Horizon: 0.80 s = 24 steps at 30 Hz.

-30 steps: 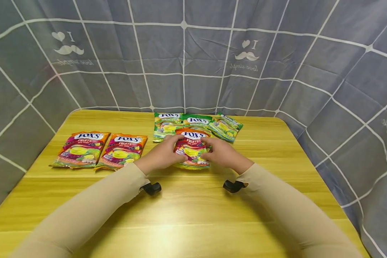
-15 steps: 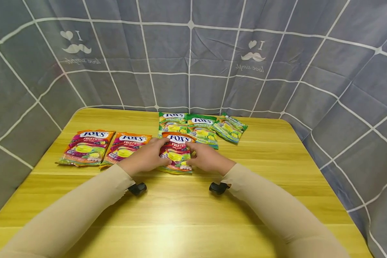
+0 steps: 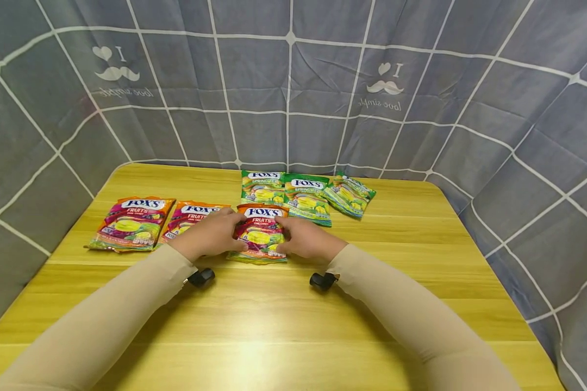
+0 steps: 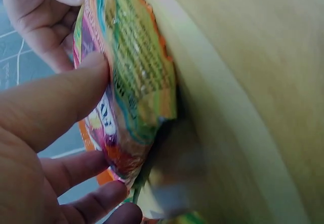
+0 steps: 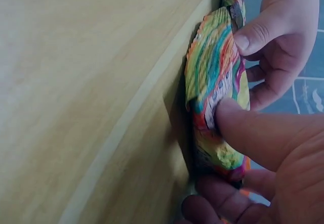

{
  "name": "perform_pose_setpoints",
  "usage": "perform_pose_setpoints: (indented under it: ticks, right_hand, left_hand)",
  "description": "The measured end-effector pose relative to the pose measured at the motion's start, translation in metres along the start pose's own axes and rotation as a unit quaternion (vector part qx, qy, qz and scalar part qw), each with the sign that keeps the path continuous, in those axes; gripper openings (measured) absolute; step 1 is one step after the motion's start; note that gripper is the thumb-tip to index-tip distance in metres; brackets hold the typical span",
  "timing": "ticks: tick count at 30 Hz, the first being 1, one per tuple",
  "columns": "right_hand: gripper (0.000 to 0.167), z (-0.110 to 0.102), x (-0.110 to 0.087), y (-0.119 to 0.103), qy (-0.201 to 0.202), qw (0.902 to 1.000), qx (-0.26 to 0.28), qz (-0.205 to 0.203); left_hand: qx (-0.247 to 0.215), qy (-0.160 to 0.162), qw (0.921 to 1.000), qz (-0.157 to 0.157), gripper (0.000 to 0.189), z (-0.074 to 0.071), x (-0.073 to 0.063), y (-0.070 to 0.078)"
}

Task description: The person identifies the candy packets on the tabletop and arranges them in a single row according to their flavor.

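Candy bag [image 3: 259, 234] is gripped along its sides by left hand [image 3: 211, 234] and right hand [image 3: 309, 239]; shifted closer to the matching bag [image 3: 182, 219], it appears nearly lined up.

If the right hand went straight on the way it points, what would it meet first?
The Fruits bag that the right hand grips at its edge; beyond it, probably the left hand, though depth is hard to judge.
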State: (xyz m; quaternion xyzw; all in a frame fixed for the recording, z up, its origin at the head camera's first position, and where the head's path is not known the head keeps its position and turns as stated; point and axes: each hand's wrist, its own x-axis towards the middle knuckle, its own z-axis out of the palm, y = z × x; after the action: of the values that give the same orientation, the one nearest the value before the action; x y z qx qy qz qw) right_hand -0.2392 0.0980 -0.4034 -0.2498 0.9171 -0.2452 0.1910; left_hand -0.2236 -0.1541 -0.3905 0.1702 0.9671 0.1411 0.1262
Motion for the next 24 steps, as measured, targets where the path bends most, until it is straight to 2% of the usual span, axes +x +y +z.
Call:
perform_pose_setpoints:
  ticks: [4, 13, 24]
  right_hand:
    - [0.082, -0.001, 0.005, 0.001, -0.012, 0.9998, -0.011, -0.011]
    - [0.081, -0.005, 0.011, 0.004, -0.045, 0.9989, -0.009, 0.007]
    - [0.079, -0.004, 0.014, 0.003, -0.058, 0.9978, -0.031, 0.01]
  left_hand:
    - [0.005, -0.011, 0.9999, -0.003, 0.081, -0.003, 0.001, -0.003]
    - [-0.001, -0.034, 0.9994, -0.004, 0.082, -0.005, 0.004, -0.004]
    - [-0.025, -0.053, 0.998, -0.024, 0.077, -0.003, 0.007, 0.0]
